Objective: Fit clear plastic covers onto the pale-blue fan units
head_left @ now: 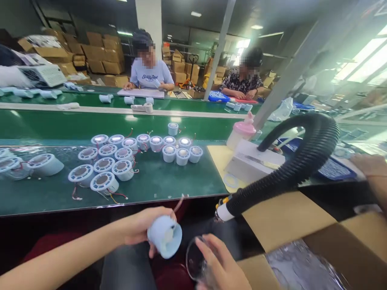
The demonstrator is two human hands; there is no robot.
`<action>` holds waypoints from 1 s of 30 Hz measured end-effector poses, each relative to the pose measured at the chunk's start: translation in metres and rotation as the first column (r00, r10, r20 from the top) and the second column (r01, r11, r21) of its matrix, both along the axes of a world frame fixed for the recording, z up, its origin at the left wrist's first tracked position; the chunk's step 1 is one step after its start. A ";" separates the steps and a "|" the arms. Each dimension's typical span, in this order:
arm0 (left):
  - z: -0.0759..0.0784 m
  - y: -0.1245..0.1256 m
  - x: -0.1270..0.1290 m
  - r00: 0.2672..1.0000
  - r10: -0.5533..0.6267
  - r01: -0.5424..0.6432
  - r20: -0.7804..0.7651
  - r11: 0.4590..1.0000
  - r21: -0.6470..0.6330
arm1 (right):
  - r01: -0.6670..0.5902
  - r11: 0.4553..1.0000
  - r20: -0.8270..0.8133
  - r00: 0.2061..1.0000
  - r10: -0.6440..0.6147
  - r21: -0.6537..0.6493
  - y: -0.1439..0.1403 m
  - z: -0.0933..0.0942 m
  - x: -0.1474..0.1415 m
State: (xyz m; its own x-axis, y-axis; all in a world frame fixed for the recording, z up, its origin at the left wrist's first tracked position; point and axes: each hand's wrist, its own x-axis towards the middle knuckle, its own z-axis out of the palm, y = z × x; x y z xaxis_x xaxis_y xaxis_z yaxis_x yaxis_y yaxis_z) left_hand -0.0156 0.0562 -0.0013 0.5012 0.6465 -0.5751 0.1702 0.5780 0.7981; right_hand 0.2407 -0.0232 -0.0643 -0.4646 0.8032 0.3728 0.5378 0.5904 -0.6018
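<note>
**Holding a pale blue housing and a clear lens over my lap**

Sitting at a long green counter [169, 181] in a warehouse-like room, I see stacked brown cardboard boxes [99, 52] along the far wall, a white pillar and ceiling strip lights. Two other people sit across a second green belt, their hands busy on their own side.

My left hand [139, 227] has its grip closed around a pale blue cylindrical plastic housing [165, 235], below the counter's near edge and above my lap. Its long axis runs roughly from my palm toward lower right, with the open round end facing lower right, toward my other hand. A thin wire sticks up from its back end.

My right hand [220, 266] pinches a clear round transparent lens [196, 262] by its rim, just beside the housing's open end; whether the two touch I cannot tell.

A black ribbed hose with a white nozzle [296, 165] hangs near, its tip pointing down at my hands.

On the counter stands a cluster of similar pale blue round housings with red wires [121, 161], open faces up. An open brown cardboard carton [356, 249] at my right holds clear plastic-wrapped contents [299, 266]. A pink-capped bottle [242, 133] stands beside a white box [254, 161].
</note>
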 end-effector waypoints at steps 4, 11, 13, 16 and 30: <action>-0.007 -0.025 0.023 0.954 -0.296 0.301 -0.053 0.938 0.171 | 0.164 0.984 0.237 0.955 -0.177 0.074 0.001 0.025 -0.031; 0.000 -0.038 0.029 0.938 -0.085 0.277 -0.337 0.767 0.579 | 0.167 0.930 0.105 0.985 -0.139 -0.327 -0.003 0.044 -0.031; -0.008 -0.042 0.029 0.961 -0.016 0.182 -0.276 0.789 0.587 | 0.132 0.870 -0.036 0.985 -0.169 -0.476 -0.004 0.048 -0.029; -0.022 -0.048 0.029 0.986 0.008 0.094 -0.164 0.791 0.604 | 0.121 0.820 -0.188 0.945 -0.268 -0.560 -0.004 0.053 -0.029; -0.025 -0.061 0.030 0.976 -0.067 0.010 0.208 0.964 0.264 | -0.086 0.754 -0.436 0.856 -0.278 -0.651 -0.001 0.049 -0.013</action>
State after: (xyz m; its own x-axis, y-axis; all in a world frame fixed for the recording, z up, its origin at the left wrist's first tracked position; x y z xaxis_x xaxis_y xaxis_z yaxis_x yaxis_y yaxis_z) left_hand 0.0145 -0.0052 -0.0263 0.6212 0.7368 -0.2670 -0.0019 0.3420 0.9397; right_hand 0.2275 -0.0247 -0.0156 -0.2769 0.9568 -0.0886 0.1025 -0.0622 -0.9928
